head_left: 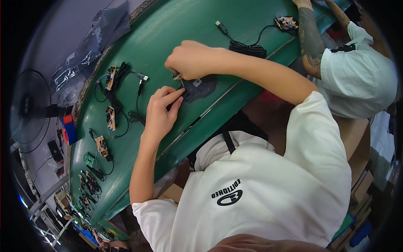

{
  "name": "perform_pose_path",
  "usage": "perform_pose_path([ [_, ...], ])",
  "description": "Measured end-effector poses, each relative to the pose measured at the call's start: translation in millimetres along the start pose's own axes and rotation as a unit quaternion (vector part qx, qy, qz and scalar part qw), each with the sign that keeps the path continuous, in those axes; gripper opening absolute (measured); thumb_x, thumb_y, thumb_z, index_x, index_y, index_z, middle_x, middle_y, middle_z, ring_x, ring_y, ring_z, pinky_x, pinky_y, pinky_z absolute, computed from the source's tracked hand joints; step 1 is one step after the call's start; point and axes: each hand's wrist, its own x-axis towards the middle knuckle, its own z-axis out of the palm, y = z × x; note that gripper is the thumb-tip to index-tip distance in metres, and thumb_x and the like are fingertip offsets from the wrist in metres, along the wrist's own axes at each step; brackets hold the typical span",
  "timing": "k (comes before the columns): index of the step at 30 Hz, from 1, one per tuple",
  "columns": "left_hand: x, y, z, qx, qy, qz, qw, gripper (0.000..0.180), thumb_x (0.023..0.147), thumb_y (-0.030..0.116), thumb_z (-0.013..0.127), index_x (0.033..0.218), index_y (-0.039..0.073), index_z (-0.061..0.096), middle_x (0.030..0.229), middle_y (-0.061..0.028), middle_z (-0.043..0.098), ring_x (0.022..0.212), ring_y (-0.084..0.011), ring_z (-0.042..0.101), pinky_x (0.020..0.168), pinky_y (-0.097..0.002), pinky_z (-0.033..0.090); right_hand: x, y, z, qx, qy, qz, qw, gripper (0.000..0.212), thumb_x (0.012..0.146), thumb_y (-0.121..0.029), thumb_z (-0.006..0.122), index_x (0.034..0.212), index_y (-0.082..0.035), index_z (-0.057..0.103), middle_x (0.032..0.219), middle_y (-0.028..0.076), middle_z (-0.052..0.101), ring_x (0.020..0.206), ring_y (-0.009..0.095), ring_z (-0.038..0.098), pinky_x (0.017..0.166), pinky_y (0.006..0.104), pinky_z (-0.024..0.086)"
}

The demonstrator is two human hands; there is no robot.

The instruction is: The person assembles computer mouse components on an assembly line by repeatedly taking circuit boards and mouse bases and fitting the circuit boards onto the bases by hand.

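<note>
A dark grey plastic shell (205, 89) with a small light label lies on the green table in front of me. The thumb and forefinger of my left hand (161, 110) are closed at the shell's left edge, against it. My right hand (191, 59) is a fist above the shell's upper left side. From under it sticks out a thin metal tool (178, 77), its tip pointing down at the shell by my left fingertips. The rest of the tool is hidden inside the fist, so its exact kind does not show.
Circuit boards with black cables (111, 117) line the table's left side. A coiled cable (247, 48) with a plug joins another board (286, 23) at upper right, near a co-worker's tattooed arm (309, 40). Clear plastic bags (90, 50), a fan (29, 111) and a tape roll (67, 130) are at left.
</note>
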Motion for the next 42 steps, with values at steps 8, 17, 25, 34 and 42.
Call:
perform_pose_path([
  [8,5,-7,-5,0.025,-0.014,0.06,0.998,0.034,0.084,0.004,0.075,0.118,0.001,0.072,0.095,-0.0155,0.064,0.087,-0.0336,0.061,0.081,-0.0407,0.049,16,-2,6,-0.098,-0.036,-0.054,0.993,0.017,0.075,-0.022,0.072,0.087,-0.009,0.074,0.085,0.016,0.075,0.086,0.033,0.074,0.071,0.0466,0.057],
  [17,29,-8,-14,0.109,-0.089,0.132,0.981,0.039,0.083,0.012,0.076,0.12,0.002,0.071,0.096,-0.0113,0.063,0.082,-0.0305,0.055,0.075,-0.042,0.045,36,2,3,-0.089,-0.127,0.0,0.988,0.025,0.075,-0.023,0.075,0.094,-0.008,0.077,0.091,0.013,0.076,0.089,0.031,0.075,0.069,0.0443,0.057],
  [25,28,-11,-15,0.088,-0.092,0.079,0.989,0.037,0.078,0.01,0.08,0.113,0.001,0.072,0.098,-0.0151,0.064,0.089,-0.0342,0.06,0.08,-0.0427,0.048,33,17,-12,0.03,-0.175,-0.034,0.984,0.045,0.074,-0.03,0.076,0.111,-0.006,0.069,0.102,0.02,0.073,0.1,0.036,0.071,0.084,0.0454,0.056],
  [34,64,7,18,0.026,-0.093,0.012,0.995,0.035,0.076,0.011,0.083,0.107,-0.002,0.072,0.096,-0.0122,0.065,0.092,-0.0298,0.059,0.084,-0.0381,0.048,-96,60,-14,0.317,0.036,-0.012,0.948,0.043,0.077,-0.022,0.085,0.112,-0.005,0.067,0.108,0.01,0.068,0.102,0.025,0.064,0.091,0.0372,0.051],
  [42,65,5,22,-0.013,-0.1,0.005,0.995,0.032,0.077,0.011,0.082,0.108,0.007,0.077,0.092,-0.0079,0.065,0.085,-0.027,0.057,0.077,-0.0391,0.047,-111,38,25,0.07,0.178,-0.143,0.971,0.052,0.077,-0.028,0.085,0.122,-0.011,0.066,0.119,0.008,0.066,0.114,0.027,0.062,0.11,0.0492,0.04],
])
